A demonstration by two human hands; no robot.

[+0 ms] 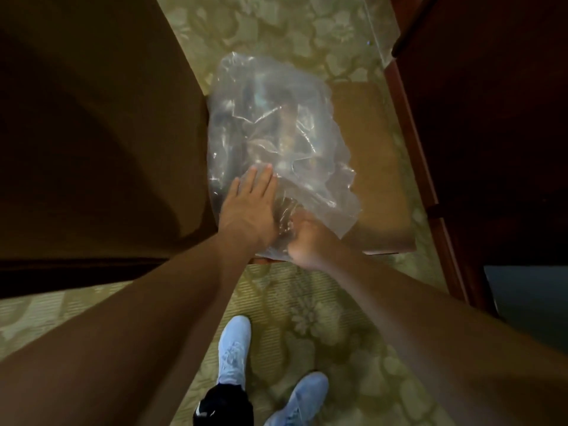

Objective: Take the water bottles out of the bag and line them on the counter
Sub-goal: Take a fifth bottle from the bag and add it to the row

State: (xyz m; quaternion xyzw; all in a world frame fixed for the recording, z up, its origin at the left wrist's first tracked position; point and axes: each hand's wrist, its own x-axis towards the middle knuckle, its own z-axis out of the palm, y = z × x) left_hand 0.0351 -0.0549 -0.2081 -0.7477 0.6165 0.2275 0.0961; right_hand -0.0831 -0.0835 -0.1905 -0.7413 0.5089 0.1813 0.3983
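A broad brown block with a matte, cloth-like face fills the upper left of the frame, with a darker band along its lower edge. Below it lies a pale green carpet with a woven floral pattern. The left hand lies flat on the near left part of the bag, just left of centre; its fingers are straight and spread a little, pressing on the plastic without grasping it. The bag is clear, thin, crumpled plastic with bright creases. Its long axis runs from the lower centre of the frame up toward the upper centre, its far end rounded. Its left side lies against the brown block and the rest sits on a flat brown board. Long forms show dimly through the plastic, running roughly along the bag's length, too blurred to tell apart. Just right of the left hand, the right hand is clenched on the bag's near end, its fingers curled round bunched plastic. At the bottom centre are two light blue shoes and a black trouser cuff. Dark red-brown wooden furniture with a straight, smooth edge runs down the right side.
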